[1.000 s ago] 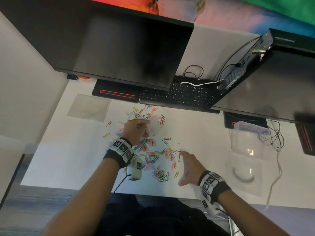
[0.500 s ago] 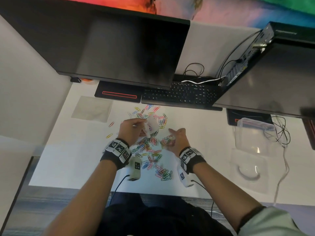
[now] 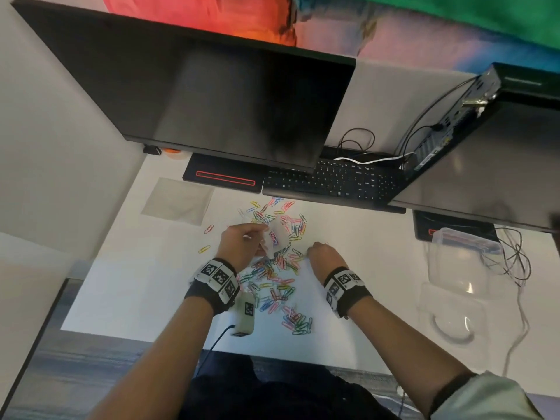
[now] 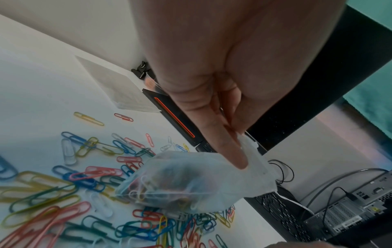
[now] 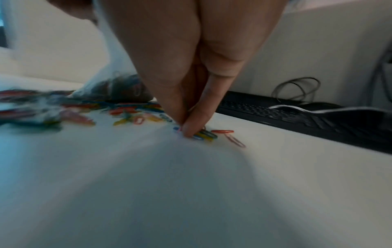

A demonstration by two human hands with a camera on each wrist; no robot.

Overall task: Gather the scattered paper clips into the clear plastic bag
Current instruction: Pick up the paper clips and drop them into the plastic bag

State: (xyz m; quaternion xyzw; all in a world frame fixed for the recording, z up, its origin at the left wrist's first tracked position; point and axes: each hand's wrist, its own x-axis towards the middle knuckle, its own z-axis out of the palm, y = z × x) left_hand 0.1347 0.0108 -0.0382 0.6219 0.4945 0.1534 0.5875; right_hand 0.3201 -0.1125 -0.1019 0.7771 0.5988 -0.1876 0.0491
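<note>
Right hand [image 3: 322, 257] has moved — a second ago it hung open at the near right of the pile, half a second ago it was up beside the bag [image 3: 274, 237], now it's down on the desk [image 3: 127, 286] at the pile's right edge, fingertips [image 5: 188, 130] pinched on a few clips [image 5: 203, 135]. Left hand [image 3: 242, 245] shifted slightly right with the bag.

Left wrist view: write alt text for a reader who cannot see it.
The left hand pinches the top of a clear plastic bag partly filled with paper clips. Colourful paper clips lie scattered on the white desk beneath.
</note>
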